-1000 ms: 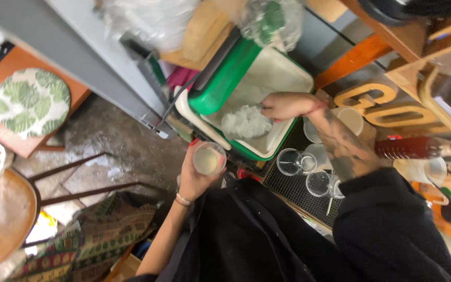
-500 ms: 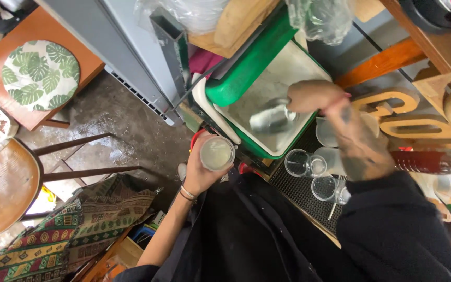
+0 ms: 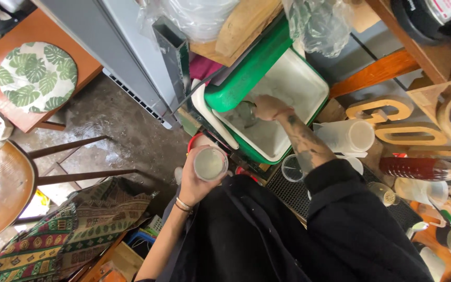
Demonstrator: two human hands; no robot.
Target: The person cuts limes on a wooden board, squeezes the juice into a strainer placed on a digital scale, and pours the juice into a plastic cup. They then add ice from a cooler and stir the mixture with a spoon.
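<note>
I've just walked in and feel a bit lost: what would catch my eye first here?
Probably the green and white cooler standing open at top centre, with the right hand reaching inside it at a metal scoop. Just below, the left hand holds a clear cup of pale, cloudy drink. Off to the upper left, a round leaf-patterned cushion sits on an orange stool.

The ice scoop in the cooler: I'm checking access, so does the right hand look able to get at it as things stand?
Probably yes. The right hand is already down inside the open green cooler, at the metal scoop; the lid stands up and nothing lies between. The left hand holds a cup clear of the opening.
</note>
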